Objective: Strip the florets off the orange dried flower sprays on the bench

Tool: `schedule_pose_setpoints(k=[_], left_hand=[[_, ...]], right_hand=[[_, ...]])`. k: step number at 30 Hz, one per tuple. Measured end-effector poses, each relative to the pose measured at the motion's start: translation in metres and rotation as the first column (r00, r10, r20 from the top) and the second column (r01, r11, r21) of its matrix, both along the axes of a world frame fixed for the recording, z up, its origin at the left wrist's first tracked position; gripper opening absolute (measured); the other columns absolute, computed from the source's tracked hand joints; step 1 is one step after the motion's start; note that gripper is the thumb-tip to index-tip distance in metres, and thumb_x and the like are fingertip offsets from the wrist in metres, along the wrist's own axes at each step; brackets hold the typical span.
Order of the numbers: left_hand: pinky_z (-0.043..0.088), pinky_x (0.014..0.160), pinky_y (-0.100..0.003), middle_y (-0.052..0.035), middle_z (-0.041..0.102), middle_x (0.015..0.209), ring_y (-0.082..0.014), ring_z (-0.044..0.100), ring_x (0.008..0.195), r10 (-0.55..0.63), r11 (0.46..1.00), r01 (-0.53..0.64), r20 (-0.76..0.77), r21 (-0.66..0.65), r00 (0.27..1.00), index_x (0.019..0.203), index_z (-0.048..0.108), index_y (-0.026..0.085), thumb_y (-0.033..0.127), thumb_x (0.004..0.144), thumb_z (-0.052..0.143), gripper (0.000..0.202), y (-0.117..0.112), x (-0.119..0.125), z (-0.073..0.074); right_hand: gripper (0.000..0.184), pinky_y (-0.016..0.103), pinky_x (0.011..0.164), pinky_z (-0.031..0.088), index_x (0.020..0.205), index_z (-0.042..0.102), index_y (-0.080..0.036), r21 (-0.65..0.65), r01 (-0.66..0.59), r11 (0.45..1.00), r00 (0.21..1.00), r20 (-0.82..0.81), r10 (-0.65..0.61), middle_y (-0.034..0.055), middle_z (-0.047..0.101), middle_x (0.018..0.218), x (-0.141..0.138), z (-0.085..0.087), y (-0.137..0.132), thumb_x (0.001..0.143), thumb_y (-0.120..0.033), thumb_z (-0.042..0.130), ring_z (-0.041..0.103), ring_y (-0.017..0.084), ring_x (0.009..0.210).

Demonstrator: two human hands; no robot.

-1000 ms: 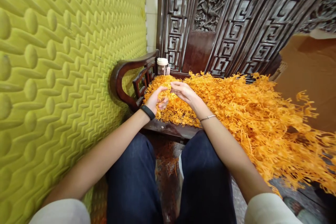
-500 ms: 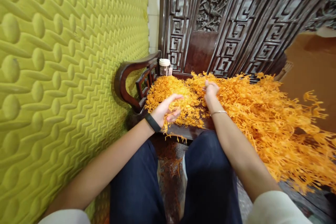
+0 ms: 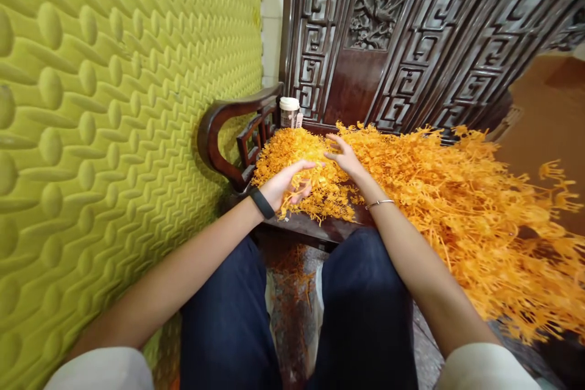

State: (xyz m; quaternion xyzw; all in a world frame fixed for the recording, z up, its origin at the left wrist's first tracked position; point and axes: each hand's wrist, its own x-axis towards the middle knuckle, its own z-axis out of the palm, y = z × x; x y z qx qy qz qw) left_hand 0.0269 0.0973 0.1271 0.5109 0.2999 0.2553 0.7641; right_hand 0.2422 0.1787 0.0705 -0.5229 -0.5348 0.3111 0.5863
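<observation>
My left hand (image 3: 284, 185), a dark band at its wrist, is curled around a bunch of orange branched sprigs (image 3: 300, 183); they look like plastic flower stems. Beneath it spreads a low pile of loose orange pieces (image 3: 286, 149) on the dark wooden seat (image 3: 315, 228). My right hand (image 3: 346, 159), with a thin bangle on the wrist, is open, fingers stretched left toward the left hand above the pile's right side. A big heap of longer orange sprigs (image 3: 457, 207) lies beside my right arm. Whether the right fingertips touch anything I cannot tell.
A lidded paper cup (image 3: 289, 113) stands at the seat's back left corner, by the curved wooden armrest (image 3: 214, 134). Behind rises a carved wooden backrest (image 3: 351, 91). A yellow textured wall (image 3: 137, 103) is at left, brown cardboard (image 3: 543, 116) at right. Orange scraps litter the floor (image 3: 297, 317).
My right hand has moved left from the large heap toward my left hand, and its fingers have spread. The left hand keeps its bunch, drawn slightly closer together; the view has shifted a little.
</observation>
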Motion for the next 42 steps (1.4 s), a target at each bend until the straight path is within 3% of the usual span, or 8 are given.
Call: schedule_pose_setpoints(k=[4, 10, 16, 21, 32, 35, 38, 42], left_hand=[[0.017, 0.031, -0.017, 0.0006, 0.049, 0.044, -0.0044, 0.033, 0.028, 0.016, 0.995, -0.014, -0.025, 0.101, 1.000, 0.121, 0.055, 0.014, 0.033, 0.082, 0.048, 0.043, 0.011, -0.002, -0.004], [0.017, 0.030, -0.016, 0.0007, 0.050, 0.047, -0.0058, 0.039, 0.034, 0.094, 0.976, -0.071, -0.104, 0.207, 0.990, 0.111, 0.060, 0.011, 0.027, 0.077, 0.057, 0.037, 0.030, -0.003, -0.018], [0.014, 0.030, -0.017, 0.0013, 0.049, 0.047, -0.0043, 0.036, 0.032, 0.117, 0.958, -0.071, -0.152, 0.277, 0.981, 0.090, 0.065, 0.010, 0.030, 0.074, 0.063, 0.025, 0.032, -0.002, -0.022], [0.012, 0.030, -0.018, 0.0049, 0.041, 0.041, -0.0030, 0.028, 0.029, 0.095, 0.956, -0.031, -0.207, 0.291, 0.974, 0.090, 0.065, 0.011, 0.031, 0.077, 0.060, 0.024, 0.036, -0.007, -0.025], [0.010, 0.034, -0.017, 0.0076, 0.027, 0.034, -0.0031, 0.018, 0.027, 0.146, 0.973, -0.107, -0.187, 0.205, 0.972, 0.086, 0.063, 0.015, 0.030, 0.087, 0.046, 0.023, 0.032, -0.001, -0.018], [0.009, 0.033, -0.018, 0.0073, 0.026, 0.033, -0.0032, 0.017, 0.026, 0.054, 0.984, -0.015, -0.221, 0.175, 0.974, 0.078, 0.063, 0.015, 0.030, 0.086, 0.047, 0.023, 0.024, -0.001, -0.018], [0.008, 0.032, -0.019, 0.0073, 0.026, 0.033, -0.0034, 0.017, 0.025, -0.051, 0.979, 0.101, -0.265, 0.179, 0.963, 0.081, 0.064, 0.015, 0.034, 0.084, 0.050, 0.024, 0.008, 0.000, -0.014], [0.010, 0.032, -0.019, 0.0065, 0.031, 0.033, -0.0037, 0.021, 0.025, -0.092, 0.952, 0.158, -0.247, 0.261, 0.965, 0.087, 0.066, 0.016, 0.040, 0.083, 0.051, 0.029, -0.005, 0.006, -0.011]], right_hand=[[0.029, 0.037, 0.097, 0.039, 0.088, 0.068, -0.020, -0.029, -0.080, 0.996, 0.996, -0.030, 0.079, 0.0060, 0.046, 0.135, -0.003, 0.006, -0.010, 0.060, -0.019, 0.073, 0.049, 0.020, 0.117], [0.032, 0.028, 0.073, 0.051, 0.083, 0.068, -0.018, 0.009, -0.425, 0.905, 0.889, -0.183, 0.419, 0.0067, 0.068, 0.090, -0.023, 0.027, -0.029, 0.072, -0.048, 0.064, 0.063, 0.013, 0.077], [0.024, 0.027, 0.074, 0.049, 0.083, 0.069, -0.017, -0.043, -0.467, 0.883, 0.880, 0.079, 0.469, 0.0027, 0.068, 0.082, -0.044, 0.043, -0.044, 0.064, -0.030, 0.074, 0.061, 0.012, 0.075], [0.016, 0.028, 0.067, 0.047, 0.063, 0.066, -0.014, -0.101, -0.367, 0.925, 0.918, 0.119, 0.377, 0.0011, 0.064, 0.063, -0.044, 0.044, -0.043, 0.054, -0.020, 0.078, 0.057, 0.011, 0.062], [0.009, 0.020, 0.050, 0.039, 0.055, 0.058, -0.013, -0.176, -0.049, 0.983, 0.958, -0.285, -0.003, -0.0034, 0.057, 0.052, -0.064, 0.038, -0.026, 0.055, -0.005, 0.061, 0.049, 0.006, 0.047], [0.014, 0.020, 0.047, 0.042, 0.056, 0.051, -0.014, -0.209, 0.160, 0.965, 0.897, -0.376, -0.231, -0.0044, 0.051, 0.048, -0.041, 0.038, -0.017, 0.061, -0.001, 0.048, 0.050, 0.007, 0.043], [0.017, 0.019, 0.047, 0.044, 0.059, 0.047, -0.015, -0.177, 0.447, 0.877, 0.765, -0.434, -0.477, -0.0059, 0.048, 0.050, 0.003, 0.026, -0.014, 0.064, 0.000, 0.043, 0.050, 0.006, 0.042], [0.015, 0.018, 0.049, 0.044, 0.066, 0.049, -0.016, -0.176, 0.504, 0.846, 0.750, -0.398, -0.529, -0.0052, 0.053, 0.055, 0.042, 0.003, -0.018, 0.062, -0.001, 0.050, 0.052, 0.006, 0.045]])
